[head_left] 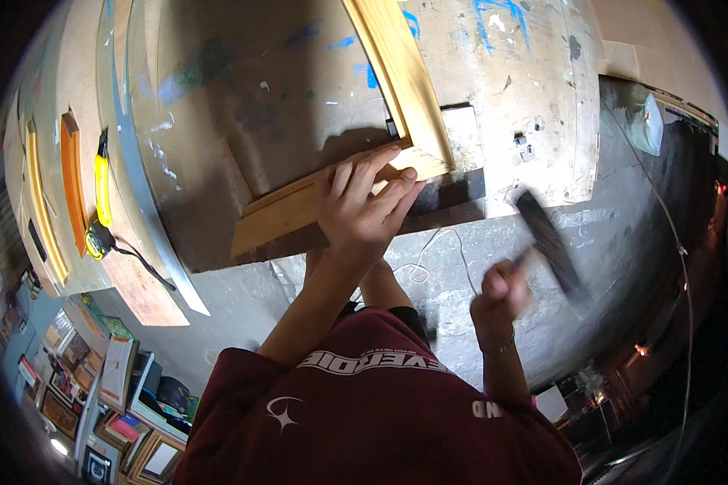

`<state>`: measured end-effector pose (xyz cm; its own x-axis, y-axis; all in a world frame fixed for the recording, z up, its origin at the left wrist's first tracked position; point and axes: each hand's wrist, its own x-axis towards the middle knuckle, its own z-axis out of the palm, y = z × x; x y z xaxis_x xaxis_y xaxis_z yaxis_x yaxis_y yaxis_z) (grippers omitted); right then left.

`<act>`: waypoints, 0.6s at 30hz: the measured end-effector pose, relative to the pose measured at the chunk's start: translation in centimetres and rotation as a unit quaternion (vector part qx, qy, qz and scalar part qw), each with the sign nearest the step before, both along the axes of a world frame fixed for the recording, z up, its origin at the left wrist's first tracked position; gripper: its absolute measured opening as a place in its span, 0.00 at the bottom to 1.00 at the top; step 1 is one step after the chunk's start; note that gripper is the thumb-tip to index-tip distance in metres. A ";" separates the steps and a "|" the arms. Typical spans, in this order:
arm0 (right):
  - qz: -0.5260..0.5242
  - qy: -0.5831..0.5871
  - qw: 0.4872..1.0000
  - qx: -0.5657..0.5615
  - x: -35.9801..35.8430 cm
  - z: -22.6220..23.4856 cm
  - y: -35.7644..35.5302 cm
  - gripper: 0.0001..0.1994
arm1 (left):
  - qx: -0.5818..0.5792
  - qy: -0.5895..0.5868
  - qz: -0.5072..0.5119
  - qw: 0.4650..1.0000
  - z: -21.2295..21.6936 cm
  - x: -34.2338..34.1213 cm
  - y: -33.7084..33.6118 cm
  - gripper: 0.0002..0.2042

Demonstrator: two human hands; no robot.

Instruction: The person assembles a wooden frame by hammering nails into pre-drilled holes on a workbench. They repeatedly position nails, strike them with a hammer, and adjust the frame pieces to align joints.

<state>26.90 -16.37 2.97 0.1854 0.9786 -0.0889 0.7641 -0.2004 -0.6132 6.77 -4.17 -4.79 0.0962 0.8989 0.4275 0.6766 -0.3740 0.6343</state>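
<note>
Two pale wooden moulding strips meet at a corner and form part of a picture frame (pixel 410 69) on the worktable. My left hand (pixel 364 198) grips the strip beside this corner, fingers laid across the wood and pressing it down. Off the table's near edge, to the right, my right hand (pixel 505 291) is closed round the handle of a hammer (pixel 552 246). The dark hammer head is blurred by motion and stands apart from the frame. Below the corner lies a dark flat plate (pixel 461 188), partly covered by the frame.
The paint-stained worktable (pixel 534 89) carries small dark metal pieces (pixel 524 144) right of the corner. To the left lie a yellow utility knife (pixel 102 182), a tape measure (pixel 97 240), an orange-brown strip (pixel 72 186) and a long metal straightedge (pixel 150 202). Framed pictures (pixel 155 459) stand lower left.
</note>
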 end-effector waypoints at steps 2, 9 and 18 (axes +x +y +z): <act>0.041 -0.064 0.995 -0.070 0.8 -2.1 0.8 0.13 | -0.003 0.005 -0.007 1.000 0.1 0.0 0.0 0.11; -0.226 -0.101 0.969 -0.010 5.3 -4.2 1.5 0.11 | -0.019 0.046 -0.023 0.998 0.0 -0.2 -0.5 0.12; -0.206 -0.317 0.922 0.089 8.0 -8.8 5.0 0.18 | -0.005 0.071 -0.064 0.995 0.8 -0.4 0.1 0.14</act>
